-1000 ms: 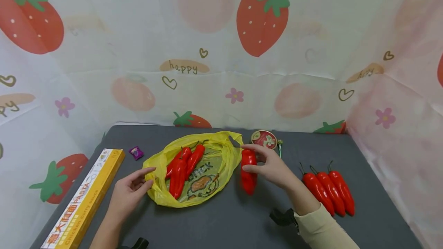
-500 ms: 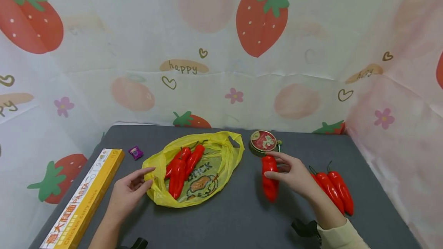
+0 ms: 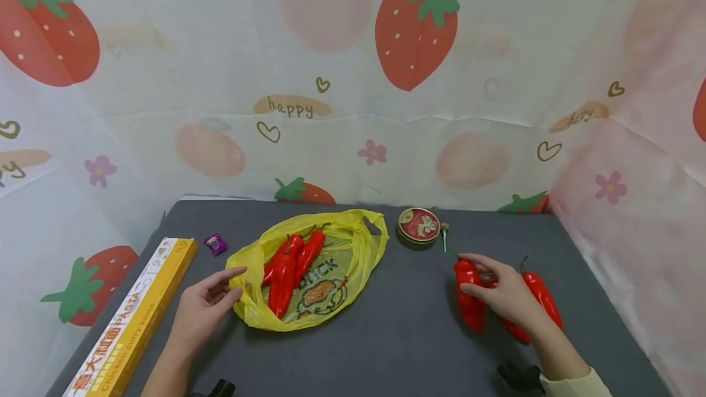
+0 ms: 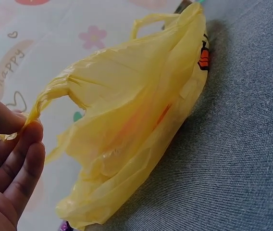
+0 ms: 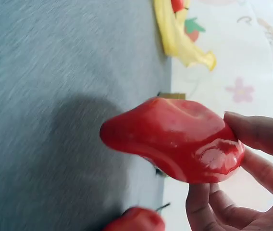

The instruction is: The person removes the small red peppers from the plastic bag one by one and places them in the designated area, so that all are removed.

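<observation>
My left hand (image 3: pixel 206 305) pinches the left rim of a yellow plastic bag (image 3: pixel 250 308) between thumb and fingers; the left wrist view shows the bag's edge (image 4: pixel 43 98) caught there. Inside the bag lie several red chili peppers (image 3: pixel 284 283). Over the table's right side, my right hand (image 3: pixel 510 293) grips another red chili pepper (image 3: pixel 469 299) near its stem end, tip hanging down. In the right wrist view this glossy pepper (image 5: pixel 170 139) is above the table with its shadow beneath. Beside the right hand lie more chili peppers (image 3: pixel 545 302), partly hidden by hand and wrist.
A round red-lidded tin (image 3: pixel 419 226) stands at the back, with a small green-stemmed item (image 3: pixel 444 238) beside it. A yellow pasta box (image 3: pixel 138 317) lies along the left, near a small purple packet (image 3: pixel 216 244). Behind the grey table (image 3: pixel 386 354) hangs a strawberry-print cloth (image 3: pixel 353 78).
My right hand has carried its chili pepper rightward, from beside the bag's right rim to the peppers at the right, now covering part of them. The left hand stays put.
</observation>
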Motion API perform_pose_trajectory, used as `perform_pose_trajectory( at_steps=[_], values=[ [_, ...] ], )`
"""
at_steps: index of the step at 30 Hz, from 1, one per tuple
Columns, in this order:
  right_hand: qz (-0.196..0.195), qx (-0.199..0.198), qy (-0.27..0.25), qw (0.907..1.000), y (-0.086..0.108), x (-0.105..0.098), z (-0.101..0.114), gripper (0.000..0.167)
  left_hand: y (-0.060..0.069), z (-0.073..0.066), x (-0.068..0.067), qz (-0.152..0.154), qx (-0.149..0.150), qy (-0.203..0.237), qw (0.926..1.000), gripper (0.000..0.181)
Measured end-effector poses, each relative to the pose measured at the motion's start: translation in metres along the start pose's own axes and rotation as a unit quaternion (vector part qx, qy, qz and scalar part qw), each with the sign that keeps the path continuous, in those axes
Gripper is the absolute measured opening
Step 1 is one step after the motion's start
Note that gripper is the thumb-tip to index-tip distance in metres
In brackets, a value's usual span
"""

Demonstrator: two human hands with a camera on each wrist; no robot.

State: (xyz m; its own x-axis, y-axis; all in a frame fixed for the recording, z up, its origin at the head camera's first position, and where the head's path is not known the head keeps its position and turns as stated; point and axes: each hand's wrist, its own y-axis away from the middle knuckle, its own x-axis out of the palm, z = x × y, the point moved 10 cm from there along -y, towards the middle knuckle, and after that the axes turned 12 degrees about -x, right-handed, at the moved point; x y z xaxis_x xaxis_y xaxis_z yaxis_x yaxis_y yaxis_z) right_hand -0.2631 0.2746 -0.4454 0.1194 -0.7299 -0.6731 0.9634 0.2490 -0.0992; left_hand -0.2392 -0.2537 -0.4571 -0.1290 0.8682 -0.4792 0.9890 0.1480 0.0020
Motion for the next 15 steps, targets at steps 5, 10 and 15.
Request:
perform_pose_trajectory(
  at_steps=[5, 10, 15],
  values=[
    [0.003, 0.008, 0.024, 0.9997, 0.009, -0.004, -0.011, 0.059, 0.000, 0.001, -0.001, -0.002, -0.001, 0.001, 1.0000, 0.033],
    [0.018, 0.017, 0.049, 0.9985, 0.015, -0.003, -0.018, 0.060, 0.000, 0.001, -0.001, 0.000, -0.004, 0.006, 1.0000, 0.033],
    [0.016, 0.007, 0.099, 0.9949, 0.015, -0.003, -0.019, 0.058, 0.001, 0.000, -0.001, 0.001, -0.001, 0.010, 0.9999, 0.032]
  ],
)
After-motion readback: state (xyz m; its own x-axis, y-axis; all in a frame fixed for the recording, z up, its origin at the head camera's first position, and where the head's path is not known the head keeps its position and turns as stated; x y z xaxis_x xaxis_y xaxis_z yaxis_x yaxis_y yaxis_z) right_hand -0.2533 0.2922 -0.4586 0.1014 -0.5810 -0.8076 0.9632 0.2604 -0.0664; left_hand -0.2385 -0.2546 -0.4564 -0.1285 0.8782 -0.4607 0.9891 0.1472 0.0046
